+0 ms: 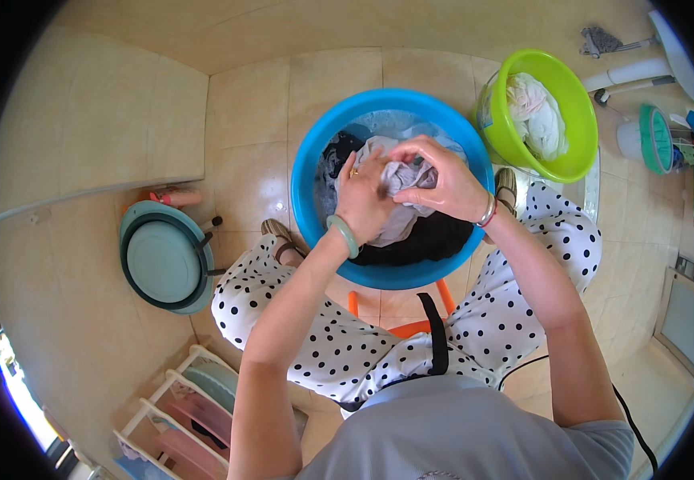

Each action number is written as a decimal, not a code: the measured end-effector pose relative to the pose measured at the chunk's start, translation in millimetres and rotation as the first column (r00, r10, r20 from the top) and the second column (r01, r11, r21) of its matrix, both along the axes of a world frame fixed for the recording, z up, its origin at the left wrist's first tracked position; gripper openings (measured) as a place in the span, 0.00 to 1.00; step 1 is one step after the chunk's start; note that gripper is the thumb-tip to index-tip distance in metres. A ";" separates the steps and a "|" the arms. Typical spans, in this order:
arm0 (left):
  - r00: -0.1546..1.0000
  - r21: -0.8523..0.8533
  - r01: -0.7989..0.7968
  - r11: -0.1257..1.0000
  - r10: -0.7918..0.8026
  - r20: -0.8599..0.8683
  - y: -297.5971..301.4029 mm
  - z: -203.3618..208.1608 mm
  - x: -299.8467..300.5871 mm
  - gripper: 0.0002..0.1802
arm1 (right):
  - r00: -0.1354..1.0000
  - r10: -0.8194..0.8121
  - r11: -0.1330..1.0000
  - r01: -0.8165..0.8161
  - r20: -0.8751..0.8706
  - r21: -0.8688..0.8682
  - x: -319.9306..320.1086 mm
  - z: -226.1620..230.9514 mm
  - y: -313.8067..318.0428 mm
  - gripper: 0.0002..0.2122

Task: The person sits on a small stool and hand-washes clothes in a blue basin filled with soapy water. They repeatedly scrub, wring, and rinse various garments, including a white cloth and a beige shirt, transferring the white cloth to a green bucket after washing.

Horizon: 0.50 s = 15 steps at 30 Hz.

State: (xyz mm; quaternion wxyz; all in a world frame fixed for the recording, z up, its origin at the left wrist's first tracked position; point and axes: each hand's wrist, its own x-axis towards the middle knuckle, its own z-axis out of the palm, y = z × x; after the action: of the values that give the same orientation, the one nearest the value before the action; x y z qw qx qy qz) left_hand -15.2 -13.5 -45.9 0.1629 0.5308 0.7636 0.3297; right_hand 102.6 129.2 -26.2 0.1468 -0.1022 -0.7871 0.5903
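Over a round blue basin (302, 200), both my hands are on a wet, pale grey-pink cloth (397, 227). My left hand (363, 196), with a ring and a pale green bangle on its wrist, grips the cloth's left side. My right hand (455, 188), wearing a silver bangle, curls thumb and fingers round a bunched fold (411, 174). What kind of garment it is cannot be made out. Black cloth (423, 240) lies in the near part of the basin, and more dark cloth (332, 164) at its left. Sudsy water (387, 122) shows along the far side.
A lime-green bucket (589, 136) with white cloth (541, 120) inside stands at the far right. Pale green basins (163, 260) lean against the left wall. Lower left is a white rack (172, 374) holding more basins. Orange legs (445, 296) show below the blue basin.
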 end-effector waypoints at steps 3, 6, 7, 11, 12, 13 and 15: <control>0.811 -0.065 -0.242 0.968 0.238 0.534 -3.5 19.5 -12.0 0.19 | 0.989 -0.011 0.983 -0.016 0.148 0.180 10.9 -17.1 0.9 0.29; 0.638 0.188 -0.443 0.876 0.161 0.753 2.0 28.8 -20.4 0.21 | 0.893 -0.075 0.880 -0.150 0.444 0.451 16.4 -43.3 -3.7 0.26; 0.572 0.188 -0.462 0.867 0.129 0.810 4.7 33.1 -23.3 0.26 | 0.901 -0.204 0.932 0.060 0.382 0.357 20.6 -48.2 2.0 0.23; 0.119 0.048 -0.568 0.822 0.024 0.993 3.1 21.3 -32.5 0.34 | 0.852 -0.523 0.835 0.512 -0.001 -0.201 9.2 -35.6 16.4 0.15; -0.083 -0.007 -0.551 0.835 -0.046 0.995 0.8 17.1 -33.1 0.35 | 0.818 -0.574 0.769 0.519 -0.044 -0.373 -1.3 -2.6 8.7 0.17; -0.282 -0.055 -0.522 0.851 -0.111 0.953 -1.6 13.4 -33.5 0.36 | 0.852 -0.520 0.816 0.476 -0.058 -0.329 -5.2 6.4 3.8 0.18; -0.400 -0.075 -0.433 0.898 -0.116 0.909 6.1 20.6 -26.0 0.35 | 0.902 -0.428 0.886 0.406 -0.061 -0.224 -1.9 14.5 -3.3 0.19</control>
State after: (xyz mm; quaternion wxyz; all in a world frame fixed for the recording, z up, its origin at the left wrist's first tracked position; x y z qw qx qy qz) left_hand -41.2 -7.4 -25.3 0.5746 -0.0828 0.2899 0.7609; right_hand 100.8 125.9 -11.7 0.3016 -0.2514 -0.6722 0.6277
